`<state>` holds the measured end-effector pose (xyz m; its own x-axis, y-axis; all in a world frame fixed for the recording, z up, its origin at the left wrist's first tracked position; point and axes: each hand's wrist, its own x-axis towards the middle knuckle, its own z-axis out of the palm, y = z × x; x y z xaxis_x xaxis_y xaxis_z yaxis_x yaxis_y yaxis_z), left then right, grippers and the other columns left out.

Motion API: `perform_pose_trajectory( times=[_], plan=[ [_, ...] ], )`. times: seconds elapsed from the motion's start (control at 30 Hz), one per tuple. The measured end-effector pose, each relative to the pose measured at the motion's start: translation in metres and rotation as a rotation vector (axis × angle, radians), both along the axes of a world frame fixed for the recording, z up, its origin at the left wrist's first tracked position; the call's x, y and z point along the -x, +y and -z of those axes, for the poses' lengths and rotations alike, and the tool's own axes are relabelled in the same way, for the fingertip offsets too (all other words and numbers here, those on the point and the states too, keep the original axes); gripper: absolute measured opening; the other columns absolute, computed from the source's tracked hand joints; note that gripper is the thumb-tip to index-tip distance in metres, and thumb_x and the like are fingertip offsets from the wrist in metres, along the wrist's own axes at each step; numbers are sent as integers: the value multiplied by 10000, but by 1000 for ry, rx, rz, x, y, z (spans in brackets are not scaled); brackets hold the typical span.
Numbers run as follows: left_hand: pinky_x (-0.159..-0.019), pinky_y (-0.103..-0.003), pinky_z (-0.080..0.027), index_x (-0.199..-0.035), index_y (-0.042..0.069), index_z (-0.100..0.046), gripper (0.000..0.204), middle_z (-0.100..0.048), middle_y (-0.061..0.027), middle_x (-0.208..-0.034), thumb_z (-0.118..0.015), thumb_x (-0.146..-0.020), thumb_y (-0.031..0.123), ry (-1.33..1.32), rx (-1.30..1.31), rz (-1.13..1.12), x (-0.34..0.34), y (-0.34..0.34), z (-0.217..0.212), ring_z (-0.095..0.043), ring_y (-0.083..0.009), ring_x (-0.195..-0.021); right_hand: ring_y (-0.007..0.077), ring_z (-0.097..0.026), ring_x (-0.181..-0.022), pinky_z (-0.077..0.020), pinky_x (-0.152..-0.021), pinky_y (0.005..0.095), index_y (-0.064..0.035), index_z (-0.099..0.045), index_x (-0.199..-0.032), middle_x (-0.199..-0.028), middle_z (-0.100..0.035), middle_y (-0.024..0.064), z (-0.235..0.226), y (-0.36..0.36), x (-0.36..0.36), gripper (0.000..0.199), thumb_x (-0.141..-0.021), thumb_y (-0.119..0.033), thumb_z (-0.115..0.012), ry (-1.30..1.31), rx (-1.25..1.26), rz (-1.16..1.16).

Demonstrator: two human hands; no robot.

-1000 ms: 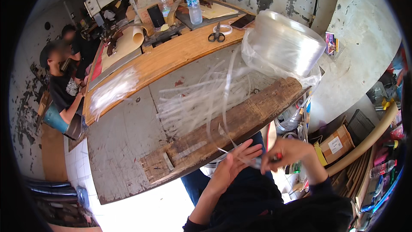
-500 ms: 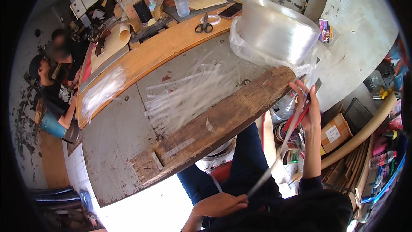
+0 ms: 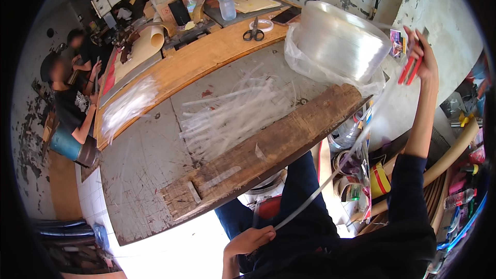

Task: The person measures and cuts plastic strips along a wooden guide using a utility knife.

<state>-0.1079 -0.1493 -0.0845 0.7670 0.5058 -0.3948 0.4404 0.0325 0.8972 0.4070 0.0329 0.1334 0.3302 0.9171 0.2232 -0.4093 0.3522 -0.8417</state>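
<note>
We note R hand (image 3: 427, 61) higher vs. prev., gripping red-handled tool (image 3: 406, 71); L hand (image 3: 250, 240) low, closed on clear strip (image 3: 341, 163); longer span drawn betw. hands.

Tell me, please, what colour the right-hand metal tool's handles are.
The two slim handles are red; head view shows them best.

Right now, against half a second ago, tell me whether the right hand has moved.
Yes, up and rightward: the right hand was just below the right end of the wooden board; now it is farther right and above that end.
</note>
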Motion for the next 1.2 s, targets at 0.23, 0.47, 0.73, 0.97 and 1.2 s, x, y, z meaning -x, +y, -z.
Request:
perform_pose_trajectory(
  times=[0.23,0.47,0.73,0.97,1.2],
  plan=[
    [-561,-342,-390,-911,86,-507,178,-516,-118,-639,-388,-949,214,162,13,-83,18,-25,16,-537,-274,-569,-9,-278,-461,-255,-401,147,61,-475,-1195,-618,-403,-91,-68,41,89,366,-873,-110,-503,-219,-42,-189],
    [-570,-335,-406,-922,63,-502,209,-534,-117,-643,-402,-950,244,59,37,-223,28,-38,31,-562,-260,-584,-5,-310,-365,-241,-358,174,136,-481,-1070,-516,-360,-81,-17,-54,156,466,-804,-221,-621,-598,-151,-452],
    [-628,-382,-445,-946,75,-502,211,-589,-145,-744,-403,-941,262,47,-70,-33,2,12,0,-590,-346,-727,5,-354,-440,-258,-394,161,82,-534,-1094,-566,-391,-63,46,-208,10,479,-775,-246,-677,-718,313,144],
    [-639,-385,-449,-949,79,-506,229,-609,-127,-793,-406,-941,285,-46,-233,31,-28,34,-28,-598,-327,-763,168,-586,-470,-444,-416,281,4,-640,-783,-604,-597,90,167,-249,-44,86,-698,-8,-637,-1521,1092,440],
    [-603,-373,-456,-953,91,-535,227,-603,-122,-762,-460,-915,302,-54,-442,54,-66,30,-41,-597,-321,-708,199,-627,-721,-504,-644,284,-90,-439,-1283,-1212,-539,102,140,-145,206,562,-797,-268,-658,-1115,145,-862]
  ],
)
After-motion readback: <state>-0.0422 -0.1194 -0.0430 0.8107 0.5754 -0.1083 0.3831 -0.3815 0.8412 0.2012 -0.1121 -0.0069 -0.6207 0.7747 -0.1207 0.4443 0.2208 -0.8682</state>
